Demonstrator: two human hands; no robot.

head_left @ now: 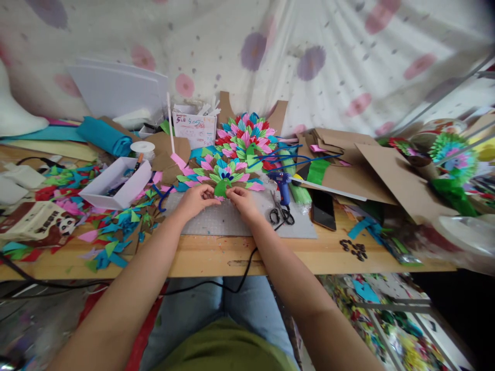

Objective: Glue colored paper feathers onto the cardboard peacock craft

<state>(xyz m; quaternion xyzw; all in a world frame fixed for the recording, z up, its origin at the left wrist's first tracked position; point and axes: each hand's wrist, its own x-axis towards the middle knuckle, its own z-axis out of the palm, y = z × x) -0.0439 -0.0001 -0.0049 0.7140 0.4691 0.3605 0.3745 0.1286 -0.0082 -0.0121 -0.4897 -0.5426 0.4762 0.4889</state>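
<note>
A paper peacock (223, 188) with a rounded green body and fanned petals in pink, green and blue lies on the grey mat (216, 221). My right hand (243, 202) pinches the right edge of the green body between thumb and fingertips. Just left of the body, my left hand (195, 202) is loosely curled, thumb and fingers apart, with nothing visible in it. Behind, a second paper peacock (247, 136) with red, pink and green petals leans near the back. To the right lie a blue glue gun (283, 186) and black-handled scissors (281, 216).
Coloured paper scraps (116, 232) and a white box (116, 183) lie on the left. On the right are cardboard sheets (402, 180), a phone (324, 210) and small dark pieces (353, 249). A black cable (247, 268) hangs over the front table edge.
</note>
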